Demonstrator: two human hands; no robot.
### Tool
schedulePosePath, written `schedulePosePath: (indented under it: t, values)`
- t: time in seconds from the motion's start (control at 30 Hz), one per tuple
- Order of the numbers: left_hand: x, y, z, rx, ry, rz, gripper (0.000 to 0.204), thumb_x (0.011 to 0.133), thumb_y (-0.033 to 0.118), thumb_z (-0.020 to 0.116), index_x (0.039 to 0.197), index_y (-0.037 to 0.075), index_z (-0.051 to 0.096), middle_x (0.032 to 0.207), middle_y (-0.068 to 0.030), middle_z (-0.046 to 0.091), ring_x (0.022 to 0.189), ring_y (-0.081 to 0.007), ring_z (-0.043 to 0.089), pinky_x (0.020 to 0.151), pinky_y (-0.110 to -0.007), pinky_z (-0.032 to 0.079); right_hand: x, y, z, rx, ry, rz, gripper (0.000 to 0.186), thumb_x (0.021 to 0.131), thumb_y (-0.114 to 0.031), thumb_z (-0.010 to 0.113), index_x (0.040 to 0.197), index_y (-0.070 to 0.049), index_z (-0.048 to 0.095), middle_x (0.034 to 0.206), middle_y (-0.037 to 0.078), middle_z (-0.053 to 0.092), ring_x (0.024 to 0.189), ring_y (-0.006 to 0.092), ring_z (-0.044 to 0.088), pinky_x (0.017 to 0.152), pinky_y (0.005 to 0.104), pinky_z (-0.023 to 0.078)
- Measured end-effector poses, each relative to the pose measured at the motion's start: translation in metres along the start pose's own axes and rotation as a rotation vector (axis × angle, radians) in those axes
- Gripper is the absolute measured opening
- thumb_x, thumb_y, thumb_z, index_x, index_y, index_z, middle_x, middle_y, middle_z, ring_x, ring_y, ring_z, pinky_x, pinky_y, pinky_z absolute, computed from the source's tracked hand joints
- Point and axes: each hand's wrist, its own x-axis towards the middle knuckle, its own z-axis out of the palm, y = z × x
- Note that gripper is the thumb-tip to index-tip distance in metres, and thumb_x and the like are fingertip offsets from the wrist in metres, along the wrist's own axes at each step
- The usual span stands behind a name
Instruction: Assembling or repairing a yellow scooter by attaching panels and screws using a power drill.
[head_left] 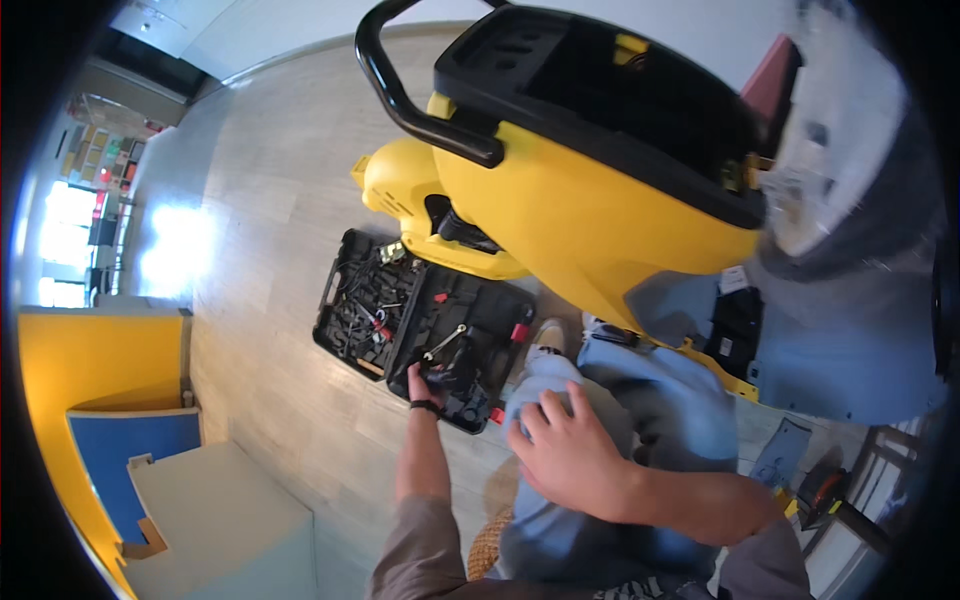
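Note:
My left hand [418,384] reaches down into an opened black tool case [480,415] on the floor. It is closed on a bulky black tool [455,368] whose exact kind is too dark to make out; some of the fingers are hidden. A silver wrench [446,342] lies just beyond that tool. In the case's other half [368,305] several small dark tools and parts sit jumbled, a red-handled one [381,328] among them. My right hand [575,450] rests on my bent knee, holding nothing, its fingers apart.
A large yellow machine [590,200] with a black top tray and black handle [385,75] towers just past the case. Clear plastic wrapping [845,150] hangs at the right. Grey and yellow panels [215,500] stand at the lower left, on a pale plank floor [270,220].

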Motion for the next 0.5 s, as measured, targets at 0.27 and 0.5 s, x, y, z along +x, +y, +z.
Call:
schedulePosePath:
  t: [0.27,0.5]
  values:
    - [0.038,-0.051,0.009,-0.095,-0.041,0.197,0.035,0.091,0.045,0.052,0.090,0.011,0.057,0.087,-0.0035,0.058,0.085,-0.0219,0.055,0.084,-0.039,0.047,0.005,-0.011,-0.020,-0.077,-0.342,-0.048,0.043,0.092,-0.031,0.045,0.123,-0.005,0.061,0.135,0.018,0.055,0.130,0.0371,0.044,0.111,0.0600,0.025]
    - [0.074,-0.047,-0.042,-0.125,0.145,0.119,0.030,0.085,0.041,0.055,0.098,0.014,0.061,0.082,-0.0042,0.060,0.081,-0.0242,0.060,0.078,-0.043,0.052,0.002,-0.022,0.018,-0.125,0.098,-0.023,0.027,0.085,-0.023,0.056,0.103,-0.004,0.062,0.099,0.016,0.062,0.101,0.0328,0.057,0.099,0.0580,0.039]
